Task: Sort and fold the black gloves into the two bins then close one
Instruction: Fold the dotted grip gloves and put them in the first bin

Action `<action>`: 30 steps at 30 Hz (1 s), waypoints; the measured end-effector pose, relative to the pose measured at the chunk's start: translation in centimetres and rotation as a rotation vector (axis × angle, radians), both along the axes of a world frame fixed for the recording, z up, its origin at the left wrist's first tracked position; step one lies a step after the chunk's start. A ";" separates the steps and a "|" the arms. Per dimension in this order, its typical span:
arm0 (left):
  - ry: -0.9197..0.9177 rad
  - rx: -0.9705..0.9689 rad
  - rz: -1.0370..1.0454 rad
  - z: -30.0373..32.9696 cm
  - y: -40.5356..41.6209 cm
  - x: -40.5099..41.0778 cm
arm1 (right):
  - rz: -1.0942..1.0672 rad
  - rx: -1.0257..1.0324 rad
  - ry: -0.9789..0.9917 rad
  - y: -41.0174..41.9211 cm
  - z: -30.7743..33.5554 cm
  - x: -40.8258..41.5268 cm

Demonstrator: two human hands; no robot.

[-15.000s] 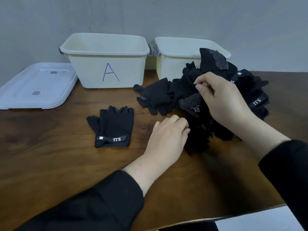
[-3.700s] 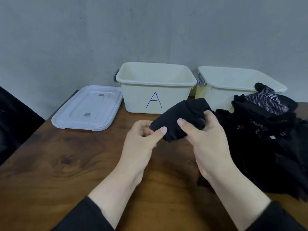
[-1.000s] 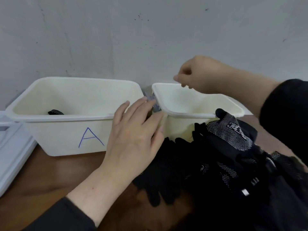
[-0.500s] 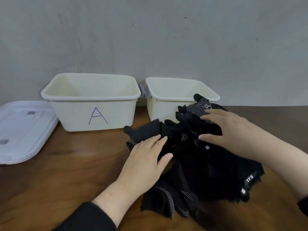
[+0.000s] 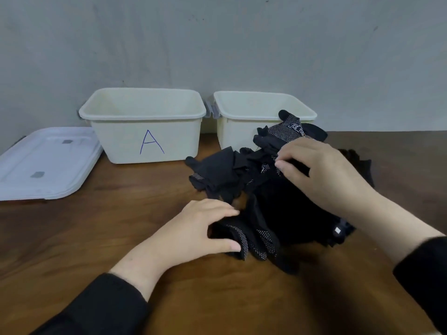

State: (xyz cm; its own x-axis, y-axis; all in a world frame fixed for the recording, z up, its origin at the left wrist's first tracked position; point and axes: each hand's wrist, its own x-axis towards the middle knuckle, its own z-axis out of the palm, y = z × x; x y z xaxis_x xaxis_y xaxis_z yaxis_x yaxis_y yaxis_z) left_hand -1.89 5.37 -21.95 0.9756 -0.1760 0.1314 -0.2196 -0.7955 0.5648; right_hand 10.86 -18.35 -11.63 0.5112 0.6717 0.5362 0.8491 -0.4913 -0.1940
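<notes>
Half a second back your left hand [image 5: 193, 234] lay flat on top of the glove pile [image 5: 278, 201]; now it's slid down to the pile's 7 o'clock edge and its thumb and fingers are pinching a dotted glove [image 5: 244, 238] there. Your right hand [image 5: 321, 175] went from flat on the pile to fingertips curled in, picking at the gloves around 12 o'clock.
</notes>
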 end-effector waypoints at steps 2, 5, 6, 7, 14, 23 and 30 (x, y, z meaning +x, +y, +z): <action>-0.036 0.048 -0.008 -0.7 0.0 0.3 | 0.156 -0.081 -0.038 0.6 -0.8 -2.0; -0.071 0.009 0.044 -1.2 0.3 0.4 | 0.231 -0.249 -0.027 1.3 -3.2 -3.9; -0.061 0.010 0.057 -1.2 0.4 0.3 | 0.218 -0.301 -0.012 1.4 -4.2 -4.4; -0.056 0.018 0.063 -1.1 0.4 0.1 | 0.200 -0.357 -0.001 1.5 -5.2 -4.8; -0.036 -0.133 0.281 -0.5 0.8 -1.7 | 0.030 -0.446 -0.026 2.2 -8.4 -5.3; -0.028 -0.411 0.290 -0.4 1.3 -3.5 | -0.042 -0.106 0.240 4.9 -5.1 -6.1; -0.250 -1.150 0.557 1.2 2.6 -4.5 | 0.038 0.301 0.771 8.4 -2.8 -7.5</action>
